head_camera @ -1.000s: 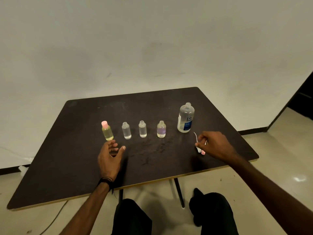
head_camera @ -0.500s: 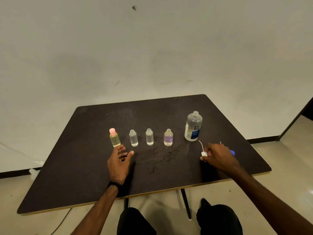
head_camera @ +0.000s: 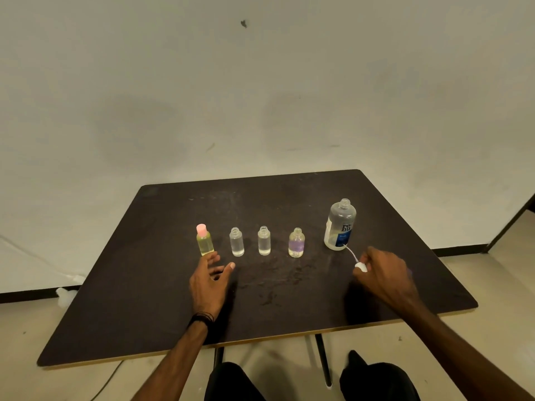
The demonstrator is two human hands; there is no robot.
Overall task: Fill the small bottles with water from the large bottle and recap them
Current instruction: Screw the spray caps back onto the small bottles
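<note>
A dark, scuffed square table [head_camera: 144,299] bears a row of four small bottles and one large bottle. The left hand [head_camera: 209,280] lies low over the table with fingers loosely spread and relaxed, holding nothing; a black cord bracelet [head_camera: 201,317] circles its wrist. Just beyond its fingertips stands the small yellow-tinted plastic bottle with a pink cap [head_camera: 204,240], upright and the only one of the four that is capped. Further to the right of that hand, in line, stand a small clear uncapped bottle [head_camera: 236,242], a second small clear uncapped bottle [head_camera: 264,241] and a small clear uncapped bottle with a purple tint [head_camera: 296,243]; all three are upright, apart from one another, and hold some clear liquid. The right hand [head_camera: 383,274] rests near the table's right side with fingers curled around a small white cap with a thin white dip tube [head_camera: 359,264]; the tube juts from the hand toward the far left. Just beyond that hand, with the tube's tip close to its base, stands the large clear uncapped plastic bottle with a blue-and-white label [head_camera: 340,225], upright. Whether the right hand hides other caps cannot be told.
</note>
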